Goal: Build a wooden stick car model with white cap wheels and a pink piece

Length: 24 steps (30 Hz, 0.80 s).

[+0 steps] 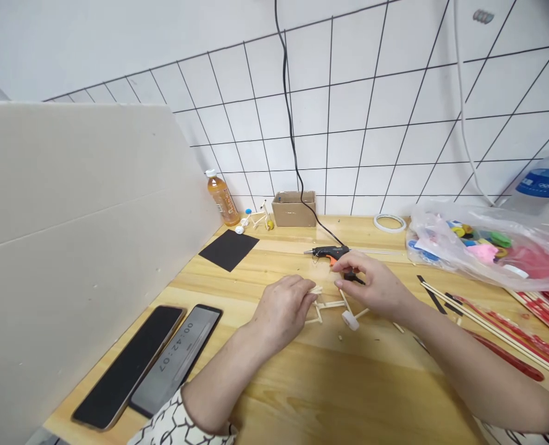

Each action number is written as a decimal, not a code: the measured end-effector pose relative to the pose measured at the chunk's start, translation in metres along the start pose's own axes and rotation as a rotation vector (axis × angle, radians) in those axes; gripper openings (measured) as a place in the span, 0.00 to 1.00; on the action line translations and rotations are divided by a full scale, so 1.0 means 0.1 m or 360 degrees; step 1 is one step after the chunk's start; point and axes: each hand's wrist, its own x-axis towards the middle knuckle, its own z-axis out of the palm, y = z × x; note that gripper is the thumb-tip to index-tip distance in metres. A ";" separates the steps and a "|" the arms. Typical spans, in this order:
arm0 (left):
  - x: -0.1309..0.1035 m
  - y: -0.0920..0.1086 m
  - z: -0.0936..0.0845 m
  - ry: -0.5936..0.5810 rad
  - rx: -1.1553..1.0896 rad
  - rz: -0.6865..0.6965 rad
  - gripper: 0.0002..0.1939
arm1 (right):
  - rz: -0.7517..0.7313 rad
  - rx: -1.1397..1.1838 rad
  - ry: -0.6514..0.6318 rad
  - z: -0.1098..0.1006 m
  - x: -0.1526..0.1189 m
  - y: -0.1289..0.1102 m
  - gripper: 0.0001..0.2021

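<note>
Cream-coloured sticks make up the little frame [332, 305] on the wooden surface [302, 395] here, right between the person's hands, with a white wheel [350, 320] at its right side. The left hand [283, 309] has its fingers pinched on the frame's left end. The right hand [369, 281] is up by a stick on the other side, thumb and forefinger apart; can't tell from here if the thumb's touching it. Just behind that hand lies a black glue gun [330, 252] with an orange trigger. Further back there's a cardboard box [294, 213] with a small stick model [258, 219] beside it, then an amber drink bottle [223, 199]. Two phones [128, 368] lie off to the left, side by side.
</note>
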 end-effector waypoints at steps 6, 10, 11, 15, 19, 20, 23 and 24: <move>0.00 -0.01 0.01 0.0003 0.0003 -0.0008 0.10 | -0.0189 -0.0011 -0.0038 0.08 -0.03 -0.14 0.09; 0.00 -0.01 0.01 -0.0012 0.0016 -0.0013 0.09 | -0.0261 -0.0081 -0.0038 0.12 -0.03 -0.11 0.11; 0.00 -0.01 0.01 -0.0014 0.0018 -0.0012 0.09 | -0.0257 -0.0090 -0.0046 0.13 -0.03 -0.10 0.11; -0.01 -0.01 0.02 -0.0014 0.0015 -0.0014 0.09 | -0.0198 -0.0094 -0.0101 0.17 -0.02 -0.06 0.12; -0.01 -0.02 0.03 0.0001 0.0024 -0.0014 0.09 | -0.0118 -0.0098 -0.0181 0.25 -0.02 0.02 0.13; -0.01 -0.02 0.03 0.0006 0.0024 -0.0013 0.09 | -0.0099 -0.0099 -0.0199 0.28 -0.02 0.05 0.13; -0.01 -0.02 0.03 0.0010 0.0024 -0.0017 0.09 | -0.0061 -0.0113 -0.0237 0.37 -0.01 0.12 0.11; -0.01 -0.02 0.03 0.0009 0.0022 -0.0019 0.09 | -0.0051 -0.0126 -0.0247 0.40 -0.01 0.14 0.10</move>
